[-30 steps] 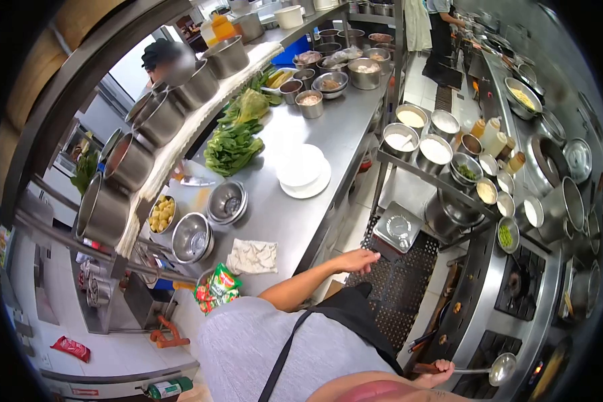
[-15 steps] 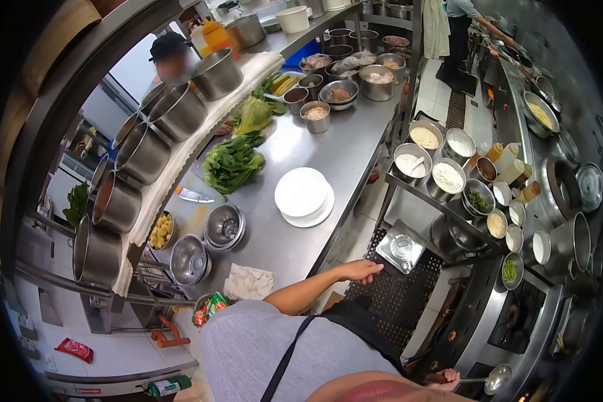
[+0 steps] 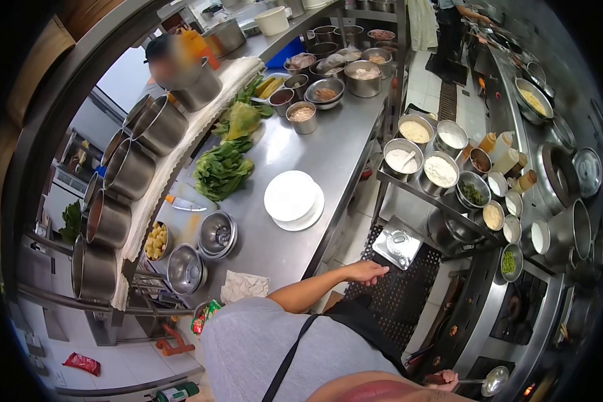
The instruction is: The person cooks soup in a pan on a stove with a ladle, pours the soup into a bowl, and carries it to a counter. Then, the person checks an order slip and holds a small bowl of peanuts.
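My right hand (image 3: 442, 380) is closed round the handle of a metal ladle (image 3: 495, 381), low on the right beside the stove. The ladle's bowl points away from my body, and its inside looks bare. My left hand (image 3: 366, 272) hangs in front of my grey shirt, over the aisle, with its fingers curled together and nothing visible in them. Close to its fingertips in the view, but apparently lower down, is a square silver object (image 3: 398, 242) with a round mark on its top. Stacked white plates (image 3: 292, 196) stand on the steel counter (image 3: 261, 251) to the left.
Leafy greens (image 3: 222, 171), a knife (image 3: 185, 204), metal bowls (image 3: 217, 234) and a cloth (image 3: 245, 287) lie on the counter. Pots (image 3: 117, 169) line the shelf, with a person (image 3: 167, 60) behind. Tubs of powder (image 3: 439, 171) and sauce bottles (image 3: 509, 159) stand right, near the stove (image 3: 518, 309).
The view has turned slightly, so the counter items sit a little further left. Both hands keep nearly the same pose. The ladle is still in my right hand.
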`<state>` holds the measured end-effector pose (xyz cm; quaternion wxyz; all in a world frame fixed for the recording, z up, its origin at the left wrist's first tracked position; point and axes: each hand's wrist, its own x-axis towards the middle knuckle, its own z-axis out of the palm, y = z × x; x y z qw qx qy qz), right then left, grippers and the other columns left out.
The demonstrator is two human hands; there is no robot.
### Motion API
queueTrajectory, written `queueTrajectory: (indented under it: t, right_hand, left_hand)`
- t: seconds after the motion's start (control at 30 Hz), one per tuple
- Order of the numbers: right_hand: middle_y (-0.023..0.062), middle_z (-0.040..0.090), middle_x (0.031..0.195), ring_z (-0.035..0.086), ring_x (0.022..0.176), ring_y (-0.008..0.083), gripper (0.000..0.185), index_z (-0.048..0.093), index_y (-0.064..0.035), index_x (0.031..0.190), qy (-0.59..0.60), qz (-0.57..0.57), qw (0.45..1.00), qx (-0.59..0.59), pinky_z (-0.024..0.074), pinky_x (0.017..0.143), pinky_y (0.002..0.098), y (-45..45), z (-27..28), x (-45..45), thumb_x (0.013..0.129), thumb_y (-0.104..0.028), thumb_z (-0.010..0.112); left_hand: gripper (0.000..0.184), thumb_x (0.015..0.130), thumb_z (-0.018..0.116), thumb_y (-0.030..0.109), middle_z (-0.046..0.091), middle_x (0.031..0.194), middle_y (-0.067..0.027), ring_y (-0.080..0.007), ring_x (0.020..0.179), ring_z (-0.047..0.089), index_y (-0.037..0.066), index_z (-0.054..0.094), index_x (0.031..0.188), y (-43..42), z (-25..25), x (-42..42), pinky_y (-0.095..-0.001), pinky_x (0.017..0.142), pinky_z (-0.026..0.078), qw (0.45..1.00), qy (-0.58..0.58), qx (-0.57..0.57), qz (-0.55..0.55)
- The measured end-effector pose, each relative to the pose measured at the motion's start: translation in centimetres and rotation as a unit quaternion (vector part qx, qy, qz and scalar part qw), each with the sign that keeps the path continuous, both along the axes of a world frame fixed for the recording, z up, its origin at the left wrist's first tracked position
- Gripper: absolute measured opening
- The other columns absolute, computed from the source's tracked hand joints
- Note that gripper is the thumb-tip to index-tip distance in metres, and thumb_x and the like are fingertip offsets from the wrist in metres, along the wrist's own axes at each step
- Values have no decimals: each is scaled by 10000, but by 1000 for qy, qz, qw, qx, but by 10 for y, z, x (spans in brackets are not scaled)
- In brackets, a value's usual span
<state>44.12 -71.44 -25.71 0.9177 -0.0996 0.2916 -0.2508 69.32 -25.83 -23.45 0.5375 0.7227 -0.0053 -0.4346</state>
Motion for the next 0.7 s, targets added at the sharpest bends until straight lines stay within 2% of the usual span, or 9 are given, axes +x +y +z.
queueTrajectory:
  t: [0.07, 0.13, 0.17, 0.2, 0.23, 0.27, 0.47, 0.6, 0.7]
  right_hand:
    - [-35, 249, 562, 292, 468, 87, 346, 280, -144, 639, 32, 4, 999, 24, 301, 435, 234, 9, 15, -5, 939, -117, 451]
    - [-38, 267, 558, 287, 454, 81, 337, 303, -151, 637, 156, -38, 977, -140, 291, 423, 224, 50, 55, 10, 952, -145, 424]
    - [-49, 294, 555, 282, 439, 71, 325, 331, -167, 639, 247, 4, 907, -341, 268, 405, 217, 67, 58, 8, 956, -176, 403]
    - [-62, 310, 547, 277, 431, 61, 314, 340, -184, 642, 200, 39, 885, -419, 253, 394, 219, 41, 8, -16, 951, -197, 398]
    - [-67, 316, 545, 310, 436, 50, 279, 363, -182, 663, 230, 46, 909, -344, 262, 395, 209, 48, 17, -17, 939, -190, 403]
    - [-59, 348, 569, 338, 453, 47, 259, 393, -173, 685, 101, 52, 969, -219, 301, 409, 197, 12, -45, -50, 942, -198, 420]
    - [-76, 340, 573, 323, 444, 48, 159, 433, -161, 761, -42, -84, 995, -35, 279, 410, 218, 59, 91, -66, 880, -84, 506]
    - [-68, 382, 605, 366, 452, 41, 45, 518, -119, 904, -34, -166, 984, -55, 312, 409, 213, 68, 129, -105, 888, -82, 498]
    - [-64, 400, 623, 376, 461, 33, 70, 536, -104, 944, -39, -192, 978, -72, 320, 400, 208, 74, 147, -152, 900, -87, 484]
  left_hand:
    - [653, 955, 369, 590, 615, 803, -61, -126, 666, 577, -13, 586, 1077, -5, -4, 0, -267, 591, 484, 1000, 1, 14, -17]
    - [664, 950, 369, 599, 631, 829, -78, -136, 692, 600, -11, 583, 1102, -10, -2, 2, -275, 604, 498, 999, 5, 0, -44]
    - [675, 942, 375, 610, 639, 845, -88, -147, 715, 613, -9, 583, 1115, -16, -5, 3, -283, 622, 505, 999, 8, 2, -36]
    - [653, 934, 403, 592, 654, 847, -118, -178, 670, 619, -10, 601, 1092, -19, -24, 2, -315, 616, 512, 999, 5, -27, -32]
    - [638, 931, 411, 583, 660, 890, -124, -176, 731, 632, -3, 603, 1096, -24, -14, 2, -313, 641, 511, 998, 24, -34, -41]
    - [615, 941, 410, 565, 656, 889, -103, -165, 742, 624, 3, 601, 1105, -32, -13, 1, -295, 646, 499, 998, 39, -26, -39]
    - [618, 943, 409, 586, 646, 888, -110, -189, 732, 619, 18, 591, 1107, -67, -66, -22, -304, 627, 481, 985, 94, 54, -135]
    - [550, 945, 422, 562, 650, 870, -111, -196, 719, 642, 54, 570, 1096, -69, -172, -28, -320, 598, 499, 930, 189, 169, -265]
    - [523, 936, 448, 530, 638, 841, -102, -196, 717, 630, 43, 577, 1075, -62, -216, -39, -315, 606, 491, 870, 123, 249, -406]
